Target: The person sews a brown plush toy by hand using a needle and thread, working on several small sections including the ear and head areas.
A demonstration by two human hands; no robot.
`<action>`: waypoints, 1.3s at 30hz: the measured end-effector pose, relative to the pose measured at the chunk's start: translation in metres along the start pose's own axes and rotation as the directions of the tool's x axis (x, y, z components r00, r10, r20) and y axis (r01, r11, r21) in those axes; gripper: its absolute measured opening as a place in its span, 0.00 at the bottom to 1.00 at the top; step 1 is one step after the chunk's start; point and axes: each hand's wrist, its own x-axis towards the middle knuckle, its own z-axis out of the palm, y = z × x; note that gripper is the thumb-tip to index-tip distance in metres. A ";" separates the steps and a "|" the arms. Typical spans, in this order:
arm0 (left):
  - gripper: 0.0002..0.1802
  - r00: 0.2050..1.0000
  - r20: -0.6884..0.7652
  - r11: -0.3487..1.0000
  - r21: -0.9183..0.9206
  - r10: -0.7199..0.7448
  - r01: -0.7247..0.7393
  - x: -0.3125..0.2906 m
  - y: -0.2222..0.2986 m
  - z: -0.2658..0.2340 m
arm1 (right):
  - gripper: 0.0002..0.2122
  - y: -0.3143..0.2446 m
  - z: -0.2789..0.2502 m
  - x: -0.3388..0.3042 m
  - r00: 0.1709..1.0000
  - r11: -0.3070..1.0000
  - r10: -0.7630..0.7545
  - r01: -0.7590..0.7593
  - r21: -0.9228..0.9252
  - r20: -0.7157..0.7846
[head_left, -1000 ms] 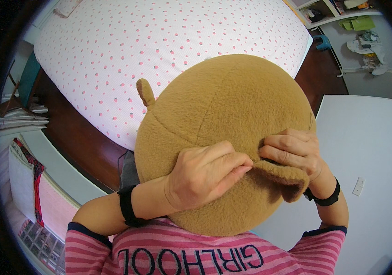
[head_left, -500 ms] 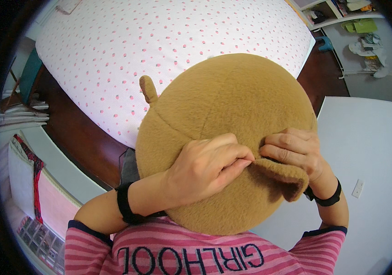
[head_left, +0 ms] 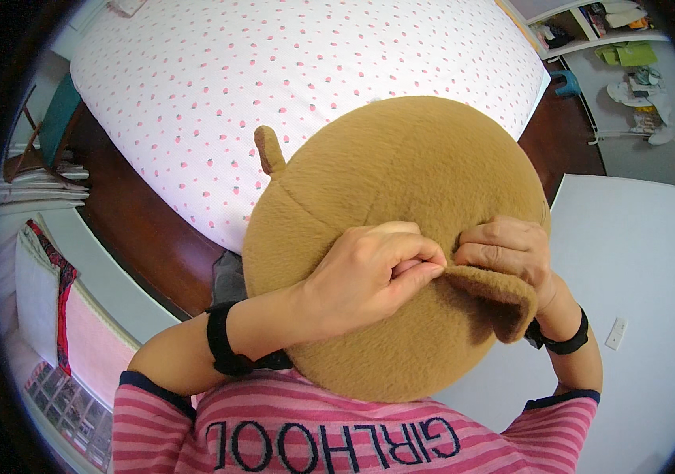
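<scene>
A big round tan plush toy (head_left: 400, 174) rests against my body in front of my pink striped shirt. Its folded ear (head_left: 499, 288) sticks up on the right side. Thumb and fingertips of my left hand (head_left: 373, 268) are pinched together at the ear's inner corner; whatever they hold is too small or hidden. My right hand (head_left: 507, 249) has its fingers curled along the far side of that ear and grips it, its thumb out of sight. A small stubby plush part (head_left: 268, 150) juts from the toy's upper left. Dark bands circle both wrists.
Beyond the toy lies a bed (head_left: 195, 103) with a white strawberry-print cover. To the right stands a white panel (head_left: 629, 261) with a small white plate on it. Shelves (head_left: 566, 31) hold things at the top right. Brown floor (head_left: 136, 229) shows at left.
The toy and both hands sit slightly further right in the picture, as does the room. My left hand keeps its pinch at the ear's corner; my right hand keeps its grip.
</scene>
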 end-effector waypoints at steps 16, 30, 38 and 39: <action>0.04 0.991 0.002 0.970 -0.204 -0.133 0.130 -0.003 0.005 -0.004 | 0.08 -0.009 0.003 -0.004 0.990 0.981 0.144 -0.143 0.128 0.002; 0.05 0.990 0.113 0.972 -0.207 -0.084 0.106 0.011 0.004 -0.012 | 0.09 -0.012 0.001 -0.003 0.988 0.990 0.139 -0.138 0.016 -0.063; 0.07 0.959 0.234 0.918 -0.321 -0.163 0.234 0.018 -0.002 -0.016 | 0.08 -0.009 0.000 -0.003 0.987 0.989 0.146 -0.145 0.029 -0.066; 0.07 0.958 0.235 0.918 -0.321 -0.162 0.234 0.019 -0.003 -0.016 | 0.08 -0.008 0.000 -0.003 0.988 0.991 0.137 -0.136 0.019 -0.068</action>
